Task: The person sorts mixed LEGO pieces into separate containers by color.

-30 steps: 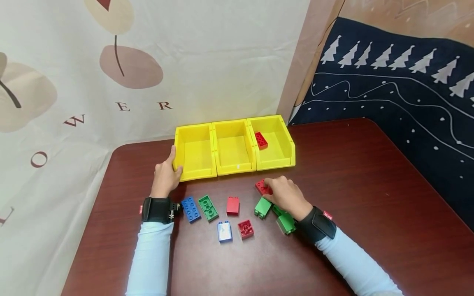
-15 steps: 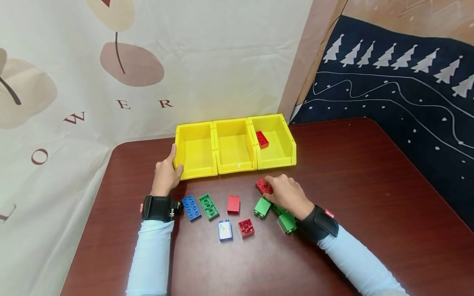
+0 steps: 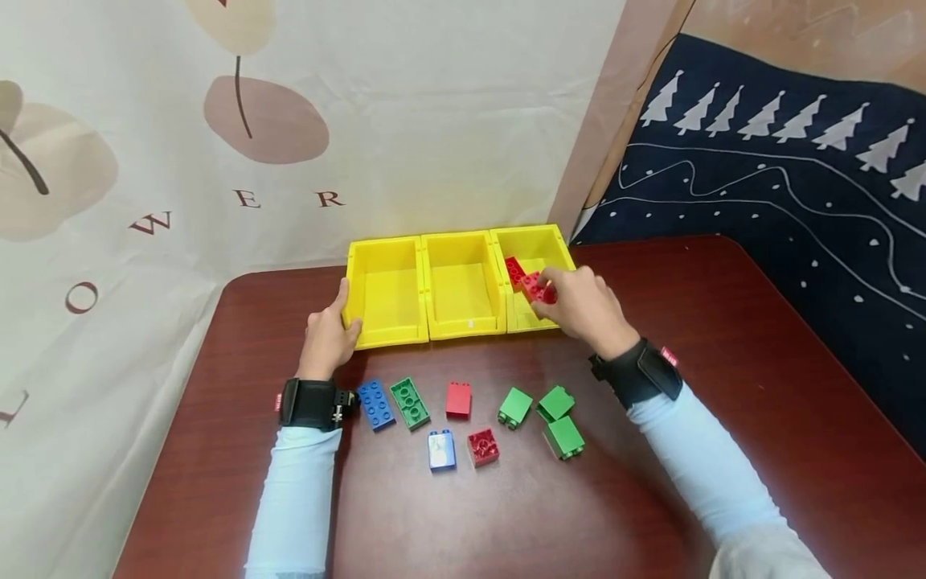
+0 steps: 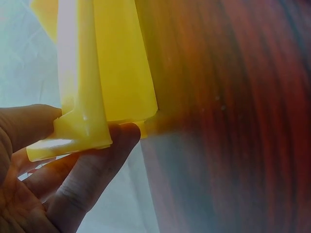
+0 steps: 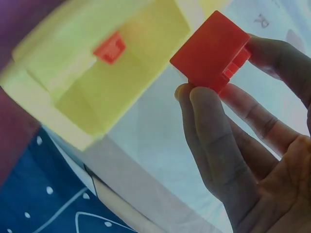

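Observation:
My right hand (image 3: 587, 310) pinches a red toy building brick (image 3: 536, 287) between thumb and fingertips, over the right compartment of the yellow bins. In the right wrist view the held brick (image 5: 210, 51) shows a smooth red face, its studs turned toward the palm. Another red brick (image 3: 514, 271) lies inside that right bin (image 3: 531, 239), at its left wall. With thumb and fingers on either side of the front corner, my left hand (image 3: 325, 339) grips the left yellow bin (image 3: 389, 296); in the left wrist view the yellow wall (image 4: 87, 116) sits between them.
On the brown table (image 3: 723, 402), a blue brick (image 3: 376, 404), a long green brick (image 3: 410, 403), a red brick (image 3: 458, 400), another blue brick (image 3: 441, 450), an upturned red brick (image 3: 483, 447) and several green bricks (image 3: 563, 437) lie before the bins. The middle bin (image 3: 463, 289) adjoins both others.
My right hand has lifted the red brick from the table beside the green bricks and carried it forward over the right bin. The left hand stays on the left bin.

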`<action>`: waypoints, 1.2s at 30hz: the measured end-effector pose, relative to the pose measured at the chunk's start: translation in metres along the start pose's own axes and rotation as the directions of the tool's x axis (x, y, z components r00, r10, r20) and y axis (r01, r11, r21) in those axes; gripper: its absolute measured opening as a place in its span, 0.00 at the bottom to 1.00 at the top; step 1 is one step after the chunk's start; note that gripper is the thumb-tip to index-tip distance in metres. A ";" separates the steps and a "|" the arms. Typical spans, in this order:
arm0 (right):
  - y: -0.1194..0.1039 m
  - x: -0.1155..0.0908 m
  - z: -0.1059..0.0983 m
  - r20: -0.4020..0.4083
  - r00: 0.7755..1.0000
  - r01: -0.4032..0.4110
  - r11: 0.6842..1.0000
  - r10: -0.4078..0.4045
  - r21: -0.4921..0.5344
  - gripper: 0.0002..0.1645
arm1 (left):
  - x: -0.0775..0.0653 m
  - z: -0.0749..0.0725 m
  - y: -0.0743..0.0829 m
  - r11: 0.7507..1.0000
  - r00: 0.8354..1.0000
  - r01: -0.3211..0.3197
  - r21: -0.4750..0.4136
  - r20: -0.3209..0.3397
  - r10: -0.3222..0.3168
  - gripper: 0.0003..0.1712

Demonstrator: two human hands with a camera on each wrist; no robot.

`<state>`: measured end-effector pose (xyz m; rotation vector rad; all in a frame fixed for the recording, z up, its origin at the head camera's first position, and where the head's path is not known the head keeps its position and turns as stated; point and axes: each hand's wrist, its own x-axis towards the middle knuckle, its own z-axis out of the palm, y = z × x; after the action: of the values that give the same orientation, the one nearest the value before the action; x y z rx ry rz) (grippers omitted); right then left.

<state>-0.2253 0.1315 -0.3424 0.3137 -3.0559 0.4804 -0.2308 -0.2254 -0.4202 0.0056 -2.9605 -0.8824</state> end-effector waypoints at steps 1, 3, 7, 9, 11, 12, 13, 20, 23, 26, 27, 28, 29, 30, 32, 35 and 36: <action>0.000 0.006 -0.003 -0.002 1.000 -0.006 1.000 0.006 -0.005 0.25 | 0.000 0.000 0.000 1.000 1.000 0.000 0.000 0.001 0.000 0.42; 0.000 0.019 -0.009 0.013 0.999 -0.032 0.999 0.032 -0.006 0.26 | 0.000 0.000 0.001 1.000 1.000 0.003 -0.001 0.003 -0.003 0.42; 0.000 0.042 -0.014 0.052 0.996 -0.073 0.997 0.073 0.004 0.28 | 0.000 0.000 0.002 1.000 1.000 0.013 -0.009 0.008 -0.013 0.42; 0.000 0.053 -0.013 0.068 0.994 -0.085 0.996 0.084 0.009 0.28 | -0.001 0.001 0.001 1.000 1.000 0.016 -0.009 0.009 -0.016 0.42; -0.001 0.063 -0.010 0.084 0.992 -0.092 0.996 0.090 0.015 0.27 | -0.001 0.002 0.001 1.000 1.000 0.021 -0.008 0.016 -0.021 0.42; -0.001 0.068 -0.008 0.093 0.991 -0.094 0.996 0.092 0.012 0.27 | -0.001 0.002 0.000 1.000 1.000 0.021 -0.006 0.018 -0.021 0.42; -0.002 0.072 -0.006 0.102 0.990 -0.098 0.995 0.096 0.014 0.26 | -0.001 0.002 0.000 1.000 1.000 0.019 -0.004 0.019 -0.019 0.42; -0.002 0.096 0.004 0.142 0.984 -0.114 0.993 0.112 0.010 0.20 | 0.000 0.002 0.000 1.000 0.999 0.029 -0.007 0.023 -0.029 0.42; 0.001 0.103 0.010 0.157 0.981 -0.118 0.993 0.117 0.000 0.16 | 0.000 0.002 0.001 0.999 0.999 0.038 -0.014 0.034 -0.038 0.42; 0.004 0.109 0.015 0.175 0.977 -0.122 0.992 0.123 -0.014 0.13 | -0.001 0.002 0.002 0.999 0.998 0.041 -0.011 0.037 -0.041 0.42; 0.005 0.110 0.017 0.179 0.976 -0.125 0.992 0.126 -0.014 0.13 | -0.001 0.002 0.002 0.999 0.999 0.040 -0.010 0.033 -0.040 0.42; 0.006 0.112 0.019 0.181 0.975 -0.129 0.992 0.130 -0.018 0.13 | 0.000 0.002 0.002 0.999 0.999 0.039 -0.009 0.030 -0.039 0.42; 0.007 0.113 0.020 0.181 0.975 -0.129 0.991 0.132 -0.026 0.13 | 0.000 0.002 0.003 0.999 0.999 0.038 -0.008 0.028 -0.038 0.42; 0.008 0.113 0.022 0.181 0.975 -0.128 0.991 0.132 -0.034 0.12 | 0.000 0.002 0.003 0.999 0.999 0.038 -0.006 0.026 -0.038 0.42; 0.010 0.114 0.025 0.180 0.975 -0.126 0.991 0.132 -0.047 0.12 | 0.000 0.002 0.003 0.999 0.999 0.038 -0.004 0.023 -0.037 0.42; 0.012 0.115 0.028 0.183 0.975 -0.117 0.992 0.124 -0.048 0.10 | 0.000 0.001 0.003 0.999 0.999 0.036 -0.003 0.023 -0.036 0.42; 0.012 0.115 0.029 0.182 0.976 -0.117 0.992 0.123 -0.044 0.10 | 0.000 0.000 0.003 0.999 0.999 0.036 -0.002 0.024 -0.036 0.42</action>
<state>-0.3403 0.1116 -0.3665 0.1826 -3.2744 0.4273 -0.2312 -0.2226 -0.4190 0.0486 -2.9901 -0.8968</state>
